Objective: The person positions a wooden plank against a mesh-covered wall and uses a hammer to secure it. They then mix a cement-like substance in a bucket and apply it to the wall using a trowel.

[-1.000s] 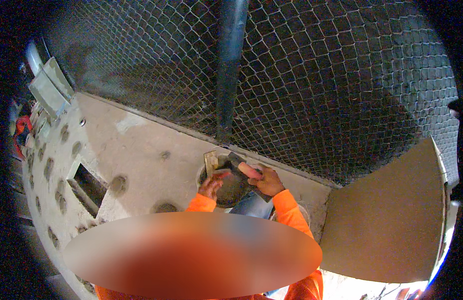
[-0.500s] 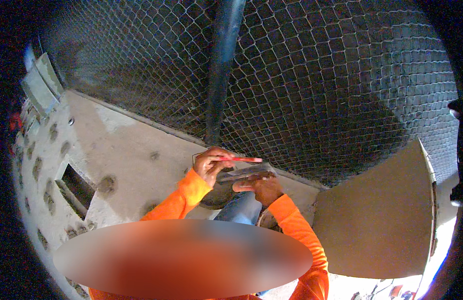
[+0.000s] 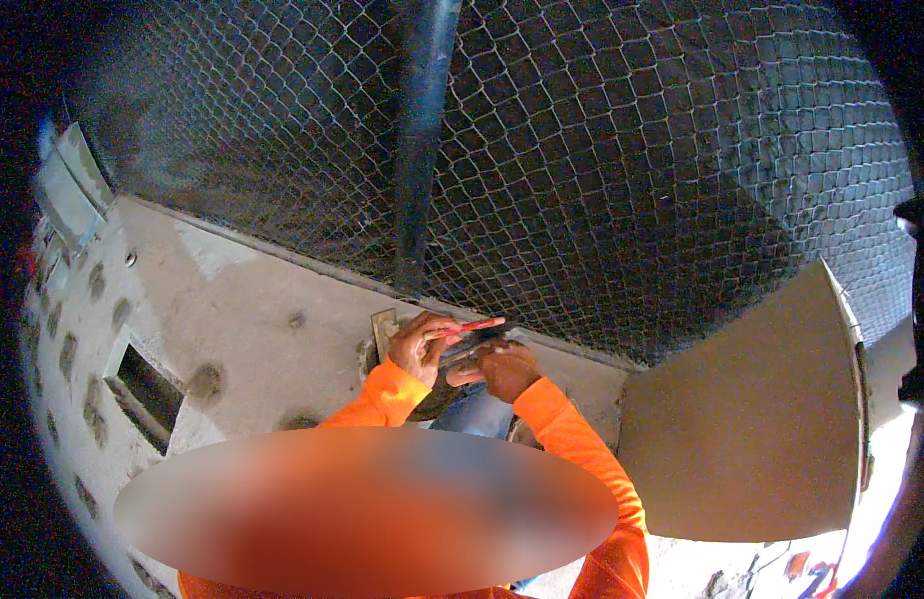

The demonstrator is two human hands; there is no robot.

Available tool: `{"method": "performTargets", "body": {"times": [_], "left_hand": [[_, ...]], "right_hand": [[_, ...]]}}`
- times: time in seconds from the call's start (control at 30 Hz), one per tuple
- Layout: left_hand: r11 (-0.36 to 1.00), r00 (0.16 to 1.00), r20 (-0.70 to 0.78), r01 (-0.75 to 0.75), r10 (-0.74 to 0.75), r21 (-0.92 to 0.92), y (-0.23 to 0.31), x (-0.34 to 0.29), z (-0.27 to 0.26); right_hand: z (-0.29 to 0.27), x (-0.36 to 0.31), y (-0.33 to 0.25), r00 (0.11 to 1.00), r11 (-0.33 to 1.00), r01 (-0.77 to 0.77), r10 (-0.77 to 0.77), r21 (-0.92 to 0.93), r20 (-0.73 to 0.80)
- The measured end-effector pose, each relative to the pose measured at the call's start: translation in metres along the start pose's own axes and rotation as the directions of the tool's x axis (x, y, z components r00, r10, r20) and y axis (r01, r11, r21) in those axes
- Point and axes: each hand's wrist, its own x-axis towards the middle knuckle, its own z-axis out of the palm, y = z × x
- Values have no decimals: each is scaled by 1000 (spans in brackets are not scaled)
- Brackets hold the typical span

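Note:
My left hand [image 3: 416, 342] is closed around a slim red stick, like a pencil or marker [image 3: 484, 324], which points to the right. Close beside it, my right hand [image 3: 509, 370] is closed on a flat, dark grey piece [image 3: 468, 351] lying between the two hands. What kind of piece it is I cannot make out, as the fingers cover much of it. Below the hands shows a blue-jeaned leg [image 3: 474, 415]. Next to my left hand, a short pale wooden piece [image 3: 383, 327] stands up from the ground.
A chain-link fence [image 3: 582, 190] with a dark backing and a steel post [image 3: 420, 150] rises ahead. To the right stands a large brown panel [image 3: 738, 419]. The concrete floor [image 3: 252, 299] has a rectangular opening [image 3: 146, 397] at the left. Grey boards [image 3: 73, 190] lean at the far left.
Both hands have drawn closer together, and the red stick now tilts up to the right. More of the wooden piece shows beside my left hand. The whole view has shifted slightly.

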Motion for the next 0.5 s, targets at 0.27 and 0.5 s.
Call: {"method": "performTargets", "body": {"times": [0.27,0.5], "left_hand": [[992,995,-78,65,-57,112,-28,-37,-38],[931,933,-139,301,-332,-205,-6,-29,-34]], "right_hand": [[13,15,-7,999,991,-6,13,134,-50],[-6,5,-4,992,975,23,4,220,-124]]}}
